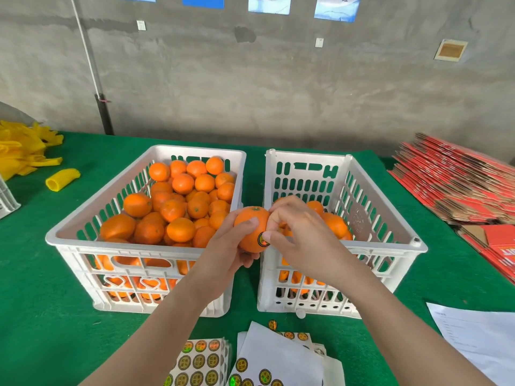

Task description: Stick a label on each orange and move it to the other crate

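My left hand [225,246] grips an orange [250,225] from the left and below, held above the gap between two white crates. My right hand [295,232] is at the orange's right side, its thumb pressing a round black-and-gold label [262,239] onto the fruit. The left crate [75,240] is heaped with several oranges [178,207]. The right crate [390,218] holds a few oranges [334,222], partly hidden behind my right hand. Sheets of round labels [199,362] lie on the green table in front of the crates.
Peeled white backing sheets [278,355] lie beside the label sheets. A white paper [479,332] sits at the front right. Flat red cartons [457,185] are stacked at the right. Yellow foam nets [25,151] and a yellow net sleeve [62,179] lie at the far left.
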Action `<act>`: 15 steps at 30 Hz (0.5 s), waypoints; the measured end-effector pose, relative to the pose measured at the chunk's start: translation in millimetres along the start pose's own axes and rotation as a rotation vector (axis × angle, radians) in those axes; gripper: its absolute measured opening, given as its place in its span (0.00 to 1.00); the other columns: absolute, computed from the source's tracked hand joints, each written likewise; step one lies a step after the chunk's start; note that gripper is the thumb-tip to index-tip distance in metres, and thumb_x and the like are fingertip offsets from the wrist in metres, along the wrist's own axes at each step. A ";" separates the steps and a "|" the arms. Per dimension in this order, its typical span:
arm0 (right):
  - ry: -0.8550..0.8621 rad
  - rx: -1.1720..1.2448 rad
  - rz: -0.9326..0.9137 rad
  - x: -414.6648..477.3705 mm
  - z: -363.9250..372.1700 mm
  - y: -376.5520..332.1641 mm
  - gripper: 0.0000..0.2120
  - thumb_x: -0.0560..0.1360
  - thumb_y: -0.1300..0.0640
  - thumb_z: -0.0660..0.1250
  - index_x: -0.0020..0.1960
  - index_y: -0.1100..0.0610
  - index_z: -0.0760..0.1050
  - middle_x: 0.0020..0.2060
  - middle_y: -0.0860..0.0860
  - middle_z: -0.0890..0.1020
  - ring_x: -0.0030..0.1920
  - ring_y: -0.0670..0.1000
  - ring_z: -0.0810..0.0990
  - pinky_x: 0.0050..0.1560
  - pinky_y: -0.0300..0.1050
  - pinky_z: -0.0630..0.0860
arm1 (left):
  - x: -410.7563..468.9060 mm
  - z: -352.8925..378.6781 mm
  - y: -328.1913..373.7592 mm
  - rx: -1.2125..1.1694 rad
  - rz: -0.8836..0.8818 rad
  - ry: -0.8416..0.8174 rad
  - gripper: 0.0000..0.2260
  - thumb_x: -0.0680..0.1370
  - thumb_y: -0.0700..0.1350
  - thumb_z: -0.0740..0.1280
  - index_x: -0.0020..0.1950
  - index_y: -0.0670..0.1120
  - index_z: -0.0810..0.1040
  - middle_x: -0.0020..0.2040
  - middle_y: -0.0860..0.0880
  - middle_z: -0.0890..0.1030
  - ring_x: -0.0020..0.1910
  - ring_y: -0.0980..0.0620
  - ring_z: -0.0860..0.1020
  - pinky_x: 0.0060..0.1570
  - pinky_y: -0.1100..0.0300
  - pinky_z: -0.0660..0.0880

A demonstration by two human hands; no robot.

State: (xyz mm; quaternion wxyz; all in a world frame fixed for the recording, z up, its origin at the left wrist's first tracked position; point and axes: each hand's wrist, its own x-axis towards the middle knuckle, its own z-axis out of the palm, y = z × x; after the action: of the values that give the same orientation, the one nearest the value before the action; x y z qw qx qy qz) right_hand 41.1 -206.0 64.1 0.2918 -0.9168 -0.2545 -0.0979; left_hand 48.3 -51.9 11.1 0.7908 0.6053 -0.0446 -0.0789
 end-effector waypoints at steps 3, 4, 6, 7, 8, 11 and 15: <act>0.011 -0.139 -0.046 -2.6 6.2 -3.0 0.08 0.77 0.54 0.64 0.42 0.51 0.67 0.47 0.47 0.71 0.45 0.48 0.72 0.42 0.44 0.69 | 1.4 -2.3 -2.6 0.100 -0.023 0.033 0.16 0.75 0.53 0.66 0.62 0.56 0.72 0.54 0.43 0.77 0.46 0.48 0.76 0.48 0.52 0.73; 0.015 -0.162 -0.052 -3.5 9.1 -2.6 0.08 0.77 0.53 0.64 0.43 0.50 0.66 0.45 0.46 0.70 0.42 0.47 0.70 0.38 0.43 0.66 | 1.4 -3.6 -4.3 0.130 -0.031 0.039 0.11 0.77 0.52 0.64 0.60 0.57 0.72 0.53 0.44 0.77 0.45 0.48 0.76 0.49 0.52 0.73; 0.042 -0.110 -0.023 -5.3 14.7 -0.3 0.10 0.76 0.50 0.66 0.46 0.48 0.63 0.42 0.43 0.69 0.38 0.44 0.70 0.35 0.40 0.64 | -0.1 -5.6 -6.2 0.159 -0.035 0.058 0.07 0.79 0.51 0.61 0.56 0.58 0.73 0.50 0.45 0.77 0.44 0.48 0.76 0.46 0.52 0.74; 0.064 -0.021 0.011 -6.2 17.6 0.8 0.12 0.75 0.49 0.67 0.48 0.47 0.63 0.43 0.41 0.70 0.40 0.43 0.72 0.36 0.38 0.67 | -1.3 -7.1 -6.1 0.160 -0.031 0.070 0.06 0.80 0.51 0.61 0.55 0.58 0.73 0.49 0.45 0.77 0.44 0.47 0.76 0.45 0.53 0.74; 0.089 0.084 0.042 -6.9 21.2 1.7 0.14 0.74 0.48 0.68 0.53 0.45 0.63 0.46 0.40 0.71 0.44 0.42 0.74 0.40 0.36 0.71 | -2.0 -9.5 -5.5 0.160 -0.025 0.082 0.05 0.79 0.51 0.61 0.54 0.58 0.74 0.50 0.46 0.78 0.45 0.46 0.77 0.45 0.52 0.75; 0.120 0.250 0.015 -7.1 38.8 0.3 0.26 0.73 0.45 0.66 0.67 0.45 0.60 0.60 0.40 0.69 0.58 0.40 0.71 0.54 0.35 0.73 | -1.5 -14.3 3.2 0.238 0.015 0.103 0.09 0.75 0.55 0.64 0.54 0.58 0.75 0.53 0.46 0.78 0.53 0.46 0.77 0.50 0.51 0.76; 0.191 0.311 -0.076 13.3 59.8 1.2 0.32 0.69 0.53 0.72 0.69 0.51 0.61 0.61 0.46 0.68 0.58 0.39 0.68 0.53 0.29 0.72 | 13.2 -13.5 21.1 0.411 0.133 0.109 0.10 0.79 0.55 0.61 0.53 0.51 0.77 0.50 0.47 0.80 0.51 0.50 0.78 0.44 0.61 0.77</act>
State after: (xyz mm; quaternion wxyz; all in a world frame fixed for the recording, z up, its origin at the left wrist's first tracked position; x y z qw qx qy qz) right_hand 54.9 -166.5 19.4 0.4490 -0.8369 -0.2721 -0.1548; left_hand 65.0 -36.0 27.6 0.6556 0.7528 -0.0565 0.0170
